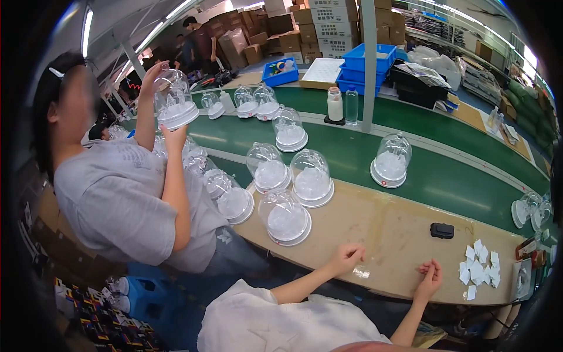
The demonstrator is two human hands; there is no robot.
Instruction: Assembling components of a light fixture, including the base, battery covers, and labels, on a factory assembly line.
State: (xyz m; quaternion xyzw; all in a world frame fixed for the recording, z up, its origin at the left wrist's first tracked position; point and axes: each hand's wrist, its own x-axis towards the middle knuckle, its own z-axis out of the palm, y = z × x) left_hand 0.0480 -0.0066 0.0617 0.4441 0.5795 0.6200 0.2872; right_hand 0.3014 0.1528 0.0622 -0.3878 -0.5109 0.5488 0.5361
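My left hand (347, 259) is over the near edge of the brown work board (387, 234), its fingers curled in and nothing visible in them. To its right, my right hand (430, 279) is at the same edge, palm turned inward, with loosely bent fingers a little apart and holding nothing. Nearest to my left hand stands a clear glass dome on a white base (285, 217), with white contents inside. Two similar domes, one on the left (268, 168) and one on the right (312, 178), stand just behind it. A pile of small white packets (480, 265) lies right of my right hand.
A black box-shaped object (441, 230) lies on the board. Another dome (390, 161) stands on the green conveyor belt (346, 144). At left, a co-worker (126, 188) holds up a dome (175, 102). Bottles (351, 105) and blue bins (366, 61) stand beyond the belt.
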